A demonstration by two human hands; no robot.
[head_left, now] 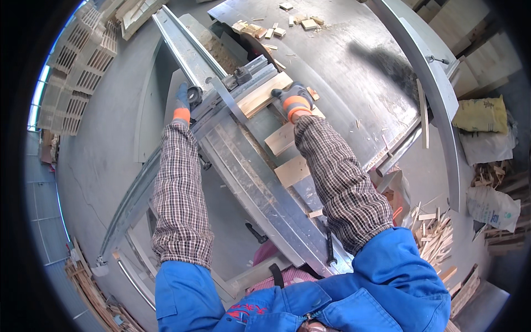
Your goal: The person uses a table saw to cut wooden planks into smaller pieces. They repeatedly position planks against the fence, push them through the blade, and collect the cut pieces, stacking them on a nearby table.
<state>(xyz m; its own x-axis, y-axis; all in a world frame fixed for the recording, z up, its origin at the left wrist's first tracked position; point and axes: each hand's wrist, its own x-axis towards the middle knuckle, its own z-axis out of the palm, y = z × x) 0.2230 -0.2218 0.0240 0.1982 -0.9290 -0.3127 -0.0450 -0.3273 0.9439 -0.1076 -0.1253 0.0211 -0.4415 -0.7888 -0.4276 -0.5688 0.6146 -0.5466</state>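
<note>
My left hand (182, 104), in a dark glove with an orange cuff, is at the left side of the metal sliding carriage (221, 113), beside a black round knob (194, 95). Its fingers are mostly hidden, so I cannot tell its grip. A pale wooden block (263, 96) lies across the carriage against a metal fence (257, 74). On the block's right end my right hand (295, 99), gloved the same way, is closed with the thumb on the near side. Two more wooden pieces, one board (280, 139) and another (292, 171), lie nearer me, partly behind my right forearm.
Offcuts (276, 30) litter the far part of the metal machine table (343, 77). A wrench (330, 246) lies near my body. A long metal beam (428, 72) curves past on the right, with sacks (481, 116) and scrap wood (434, 235) beyond. Stacked pallets (83, 61) stand left.
</note>
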